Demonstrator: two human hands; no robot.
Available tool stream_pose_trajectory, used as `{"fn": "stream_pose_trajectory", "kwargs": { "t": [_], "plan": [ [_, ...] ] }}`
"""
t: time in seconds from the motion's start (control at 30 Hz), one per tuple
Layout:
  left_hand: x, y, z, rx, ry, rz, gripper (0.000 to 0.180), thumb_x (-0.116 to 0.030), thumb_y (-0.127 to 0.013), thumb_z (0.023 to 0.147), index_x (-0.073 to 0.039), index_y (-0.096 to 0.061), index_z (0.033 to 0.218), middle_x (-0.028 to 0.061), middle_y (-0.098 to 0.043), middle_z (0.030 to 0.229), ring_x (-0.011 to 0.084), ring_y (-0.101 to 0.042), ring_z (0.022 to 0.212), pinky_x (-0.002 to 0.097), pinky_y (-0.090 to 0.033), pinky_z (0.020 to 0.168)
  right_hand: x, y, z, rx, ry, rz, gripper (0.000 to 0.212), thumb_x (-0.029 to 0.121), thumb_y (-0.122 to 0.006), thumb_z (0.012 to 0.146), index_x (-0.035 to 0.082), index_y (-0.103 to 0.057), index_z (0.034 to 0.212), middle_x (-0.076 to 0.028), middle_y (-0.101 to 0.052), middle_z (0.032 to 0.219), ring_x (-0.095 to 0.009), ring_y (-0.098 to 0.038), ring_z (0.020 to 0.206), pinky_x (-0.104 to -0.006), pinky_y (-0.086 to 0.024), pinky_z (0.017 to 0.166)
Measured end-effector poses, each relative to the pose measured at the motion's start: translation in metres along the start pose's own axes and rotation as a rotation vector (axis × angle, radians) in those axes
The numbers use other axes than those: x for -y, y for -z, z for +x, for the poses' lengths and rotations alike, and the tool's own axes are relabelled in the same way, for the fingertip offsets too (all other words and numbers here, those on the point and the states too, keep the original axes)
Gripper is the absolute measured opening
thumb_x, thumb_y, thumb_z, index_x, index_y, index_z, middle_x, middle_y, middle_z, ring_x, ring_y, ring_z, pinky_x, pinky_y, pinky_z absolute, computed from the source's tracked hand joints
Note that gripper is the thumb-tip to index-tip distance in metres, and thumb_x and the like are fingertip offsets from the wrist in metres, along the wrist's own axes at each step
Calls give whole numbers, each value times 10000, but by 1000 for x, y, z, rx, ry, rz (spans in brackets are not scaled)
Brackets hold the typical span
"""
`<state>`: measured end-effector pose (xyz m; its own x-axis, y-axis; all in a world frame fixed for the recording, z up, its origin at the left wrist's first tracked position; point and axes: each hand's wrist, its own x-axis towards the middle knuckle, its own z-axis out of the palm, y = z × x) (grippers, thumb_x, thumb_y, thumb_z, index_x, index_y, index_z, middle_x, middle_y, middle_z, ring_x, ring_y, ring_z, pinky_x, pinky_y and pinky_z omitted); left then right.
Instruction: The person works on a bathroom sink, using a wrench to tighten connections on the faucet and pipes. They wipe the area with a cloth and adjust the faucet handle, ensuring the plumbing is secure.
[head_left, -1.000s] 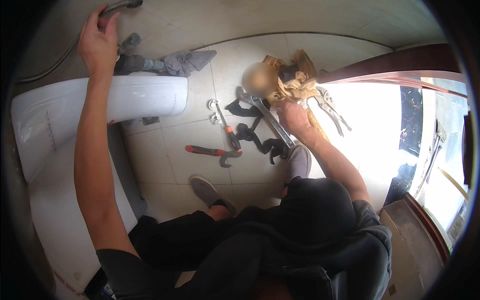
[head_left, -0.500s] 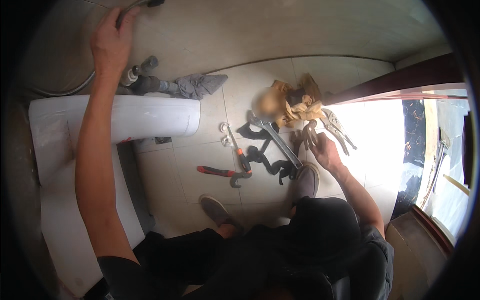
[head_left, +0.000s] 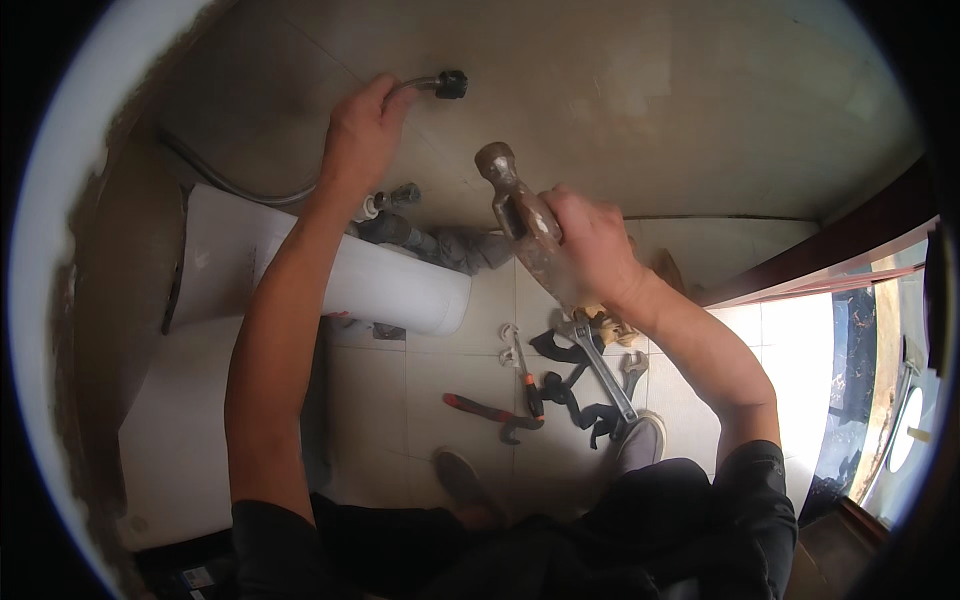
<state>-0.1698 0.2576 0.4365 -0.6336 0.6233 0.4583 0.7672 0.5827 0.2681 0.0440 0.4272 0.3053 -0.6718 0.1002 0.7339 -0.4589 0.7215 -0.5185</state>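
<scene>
Gripping a flexible metal hose (head_left: 418,83) just behind its black end fitting (head_left: 452,84) — joined to nothing — the left hand (head_left: 365,128) holds it before the far wall (head_left: 700,110); the right hand (head_left: 595,240) clenches a hammer (head_left: 525,222), apart from it — adjustable wrench (head_left: 606,374) lying nearer on the floor (head_left: 368,400).

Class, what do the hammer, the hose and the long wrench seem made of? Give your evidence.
Hammer: probably steel, worn; grey glints among brownish, perhaps rusty, patches.
Hose: grey sheen suggests metal braid, though the weave is too fine to confirm; its black end could be plastic or rubber.
Long wrench: likely smooth steel, bare or plated, from its bright silvery shine.
</scene>
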Motion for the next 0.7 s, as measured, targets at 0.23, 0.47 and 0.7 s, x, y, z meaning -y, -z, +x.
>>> {"fn": "stream_pose_trajectory", "kwargs": {
  "t": [0.23, 0.47, 0.7],
  "plan": [
    [-5, -6, 4, -7, -22, -45, 284, -271, -650, 1008, 1, -633, 926, 152, -476, 645, 220, -401, 596, 366, -423, 591, -18, -38, 74, 14, 41, -228, 197, 189, -650, 891, 56, -524, 963, -133, -625, 887, -322, -668, 721, -425, -546, 583],
    [-7, -1, 4, 5, -20, 4, 241, -233, -665, 993, 4, -661, 948, 161, -513, 657, 238, -431, 593, 378, -430, 593, -21, -28, 67, -27, 224, -296, 212, 176, -688, 824, 65, -527, 907, -84, -600, 803, -273, -665, 677, -391, -544, 545],
    [-1, -5, 2, -9, -15, -21, 228, -222, -684, 984, 3, -672, 949, 150, -499, 639, 203, -429, 589, 355, -428, 583, -18, -29, 57, 27, 269, -259, 233, 187, -707, 828, 66, -524, 907, -85, -609, 809, -282, -668, 675, -397, -539, 540]
  ]
}}
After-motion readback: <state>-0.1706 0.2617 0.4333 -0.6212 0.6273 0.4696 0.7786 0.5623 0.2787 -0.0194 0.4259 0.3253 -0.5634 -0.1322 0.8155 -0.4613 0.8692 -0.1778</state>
